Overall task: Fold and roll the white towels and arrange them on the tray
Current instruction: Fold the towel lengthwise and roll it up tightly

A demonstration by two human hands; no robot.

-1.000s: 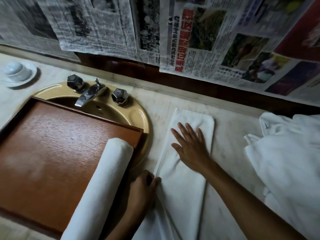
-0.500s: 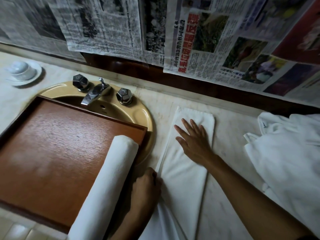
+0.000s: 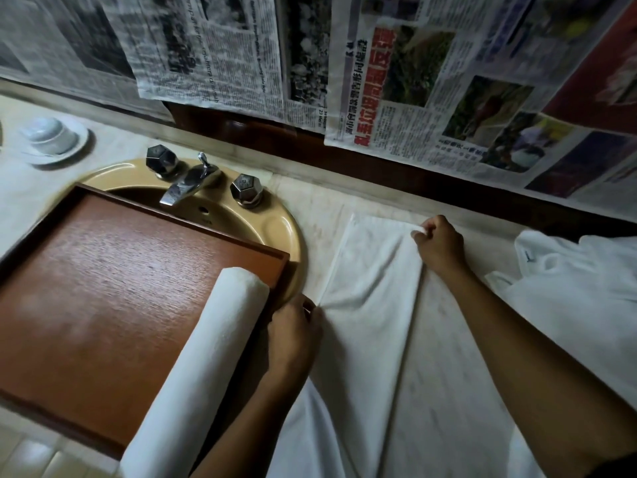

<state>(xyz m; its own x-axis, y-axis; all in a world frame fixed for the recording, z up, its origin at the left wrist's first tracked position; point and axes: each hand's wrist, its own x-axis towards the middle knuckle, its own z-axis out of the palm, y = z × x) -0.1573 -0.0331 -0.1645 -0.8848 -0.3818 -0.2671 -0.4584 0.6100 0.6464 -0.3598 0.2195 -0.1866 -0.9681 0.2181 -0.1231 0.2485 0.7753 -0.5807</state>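
We are at the lengthwise fold. The white towel [image 3: 372, 326] lies on the surface [image 3: 315, 212] beside the tray [image 3: 103, 270]. The left grip [image 3: 293, 327] pinches its left edge and the right grip [image 3: 439, 246] its far corner. Our judgement of the next move: align the edges, then roll.

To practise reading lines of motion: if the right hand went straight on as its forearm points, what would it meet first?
Likely the raised ledge behind the counter, under the newspaper. The right hand pinches the far corner of the folded towel just short of it; depth unclear.

Bare counter [image 3: 482, 236] between towel [image 3: 372, 305] and pile [image 3: 568, 288]
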